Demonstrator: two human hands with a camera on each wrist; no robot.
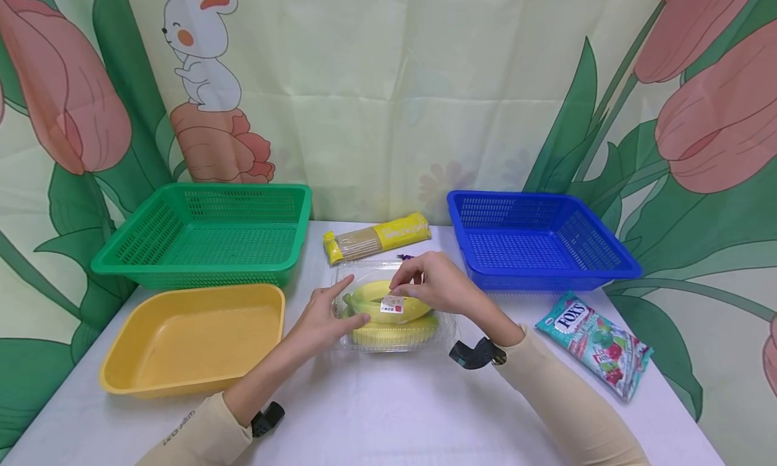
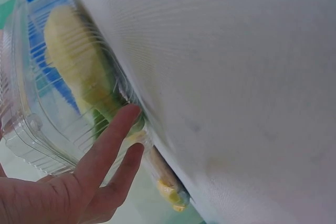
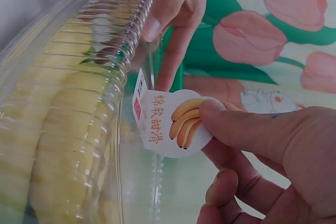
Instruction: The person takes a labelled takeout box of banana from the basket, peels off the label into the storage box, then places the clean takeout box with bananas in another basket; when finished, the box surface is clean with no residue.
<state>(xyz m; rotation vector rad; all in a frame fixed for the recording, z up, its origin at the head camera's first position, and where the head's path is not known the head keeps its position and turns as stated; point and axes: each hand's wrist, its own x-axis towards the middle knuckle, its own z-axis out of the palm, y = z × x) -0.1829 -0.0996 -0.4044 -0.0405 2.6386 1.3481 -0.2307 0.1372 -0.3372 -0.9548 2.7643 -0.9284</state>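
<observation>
A clear ribbed plastic container [image 1: 448, 332] with yellow-green bananas [image 1: 371, 293] inside lies at the middle of the table. My right hand [image 1: 436, 282] is over its lid, pinching a white sticker [image 3: 181, 124] between thumb and forefinger. Bananas and orange writing are printed on the sticker, and its folded end reaches down to the lid. At the container's left side is my left hand [image 1: 324, 316], thumb and fingers spread. In the left wrist view its long fingers [image 2: 107, 148] lie straight along the ribbed wall.
Behind the container lies a yellow noodle packet [image 1: 403, 230]. A green basket [image 1: 209, 274] and a yellow tub [image 1: 182, 383] stand on the left. To the right are a blue basket [image 1: 546, 278] and a bag of FOX'S candy [image 1: 597, 348]. A printed curtain [image 1: 364, 115] hangs behind.
</observation>
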